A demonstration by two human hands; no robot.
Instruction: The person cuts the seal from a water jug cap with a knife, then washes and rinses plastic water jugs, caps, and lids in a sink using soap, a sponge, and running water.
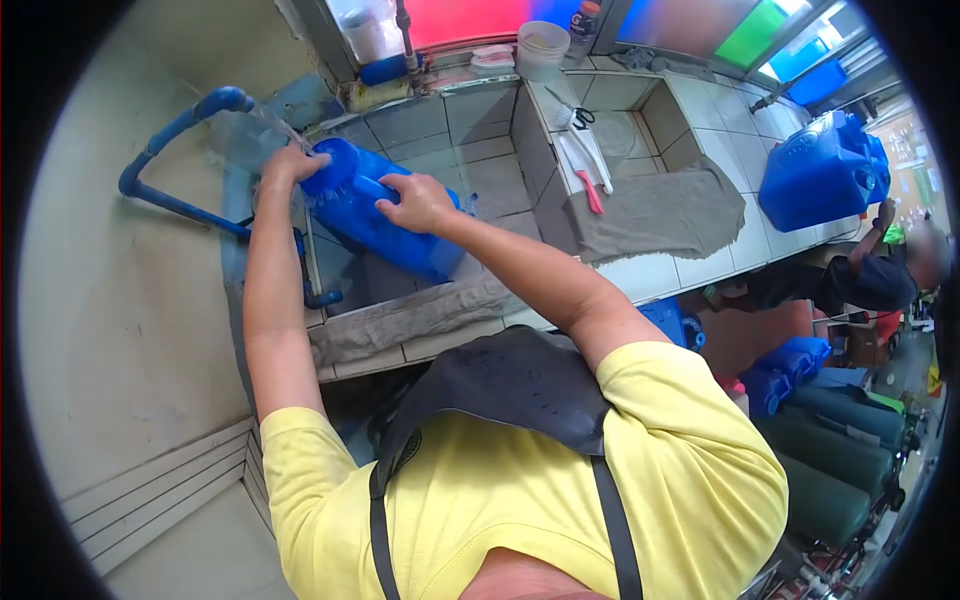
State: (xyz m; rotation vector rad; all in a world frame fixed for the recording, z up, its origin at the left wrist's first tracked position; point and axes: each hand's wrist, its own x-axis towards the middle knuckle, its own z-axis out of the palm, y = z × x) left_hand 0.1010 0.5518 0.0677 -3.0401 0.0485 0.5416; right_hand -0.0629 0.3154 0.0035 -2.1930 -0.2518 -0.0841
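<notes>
A blue plastic water jug [395,235] lies tilted inside a tiled sink [480,130], its round blue top toward the upper left. My left hand [287,167] is at the edge of that round top, thumb over it and the other fingers partly hidden, while water runs from a blue pipe [160,140] beside it. The fingers of my right hand [418,203] are closed around the jug's handle. Right of the sink, on a tiled ledge, lie a white-handled brush [582,140], black scissors [580,118] and a pink-handled tool [592,193].
A grey cloth [665,215] covers part of the ledge, and another rolled cloth [410,320] lines the sink's front edge. A second blue jug [815,175] stands at right, near another person [850,270]. A white bucket [542,50] and a dark bottle [583,22] stand behind.
</notes>
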